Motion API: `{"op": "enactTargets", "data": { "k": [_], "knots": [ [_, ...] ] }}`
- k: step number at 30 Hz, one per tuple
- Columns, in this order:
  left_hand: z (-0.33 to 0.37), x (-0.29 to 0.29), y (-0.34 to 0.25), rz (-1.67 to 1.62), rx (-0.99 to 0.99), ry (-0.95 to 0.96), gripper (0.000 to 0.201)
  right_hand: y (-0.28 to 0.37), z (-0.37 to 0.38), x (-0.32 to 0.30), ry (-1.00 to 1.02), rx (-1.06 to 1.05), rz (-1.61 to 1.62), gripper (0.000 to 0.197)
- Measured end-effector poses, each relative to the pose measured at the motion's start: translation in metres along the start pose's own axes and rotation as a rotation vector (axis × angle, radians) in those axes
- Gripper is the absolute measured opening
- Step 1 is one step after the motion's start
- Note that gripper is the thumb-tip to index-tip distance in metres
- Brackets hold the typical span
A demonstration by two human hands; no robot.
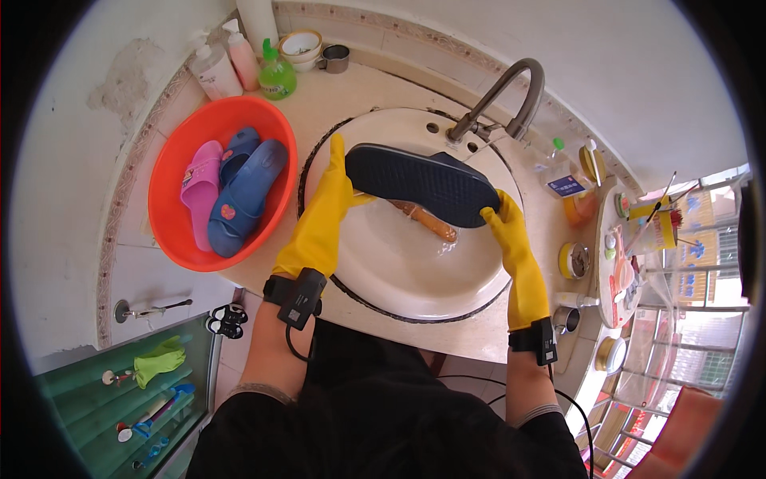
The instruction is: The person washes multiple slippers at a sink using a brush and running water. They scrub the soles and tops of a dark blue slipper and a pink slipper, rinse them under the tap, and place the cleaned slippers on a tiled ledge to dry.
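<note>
A dark navy slipper (411,177) is held over the white oval sink (391,283), its ridged sole turned toward me. My left hand (325,211), in a yellow rubber glove, grips its left end, some fingers hidden behind it. At the other end, my right hand (509,235), gloved the same way, pinches the slipper's edge. Partly covered by the slipper, a brown wooden object like a brush handle (436,226) lies in the sink near some water.
To the left, an orange-red basin (163,203) holds a pink slipper (200,191) and blue slippers (247,199). A curved faucet (533,92) rises behind the sink. Pump bottles (243,60) and a metal cup (335,58) stand at the back left; jars (574,260) line the right.
</note>
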State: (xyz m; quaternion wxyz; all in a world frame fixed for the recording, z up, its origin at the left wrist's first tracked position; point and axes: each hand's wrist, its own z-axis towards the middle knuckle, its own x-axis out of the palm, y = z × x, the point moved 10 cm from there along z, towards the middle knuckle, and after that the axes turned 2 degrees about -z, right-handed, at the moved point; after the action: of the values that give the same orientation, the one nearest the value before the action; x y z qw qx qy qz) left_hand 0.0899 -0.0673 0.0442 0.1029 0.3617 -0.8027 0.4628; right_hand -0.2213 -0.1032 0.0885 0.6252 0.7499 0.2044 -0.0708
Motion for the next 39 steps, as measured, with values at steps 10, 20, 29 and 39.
{"op": "enactTargets", "data": {
  "k": [10,20,29,39],
  "knots": [
    [0.018,-0.013,0.036,-0.023,-0.175,0.258,0.042,0.006,-0.006,-0.007,-0.149,-0.445,-0.202,0.047],
    [0.001,0.017,0.027,-0.089,0.079,0.568,0.053,-0.051,0.004,-0.018,-0.178,0.090,0.822,0.041],
    [-0.004,0.050,0.029,-0.210,0.142,0.655,0.067,-0.055,0.006,-0.026,-0.183,0.109,0.871,0.041],
    [0.006,0.046,0.048,0.175,0.074,0.510,0.053,-0.052,0.005,-0.059,-0.322,0.134,0.588,0.043]
  ]
}}
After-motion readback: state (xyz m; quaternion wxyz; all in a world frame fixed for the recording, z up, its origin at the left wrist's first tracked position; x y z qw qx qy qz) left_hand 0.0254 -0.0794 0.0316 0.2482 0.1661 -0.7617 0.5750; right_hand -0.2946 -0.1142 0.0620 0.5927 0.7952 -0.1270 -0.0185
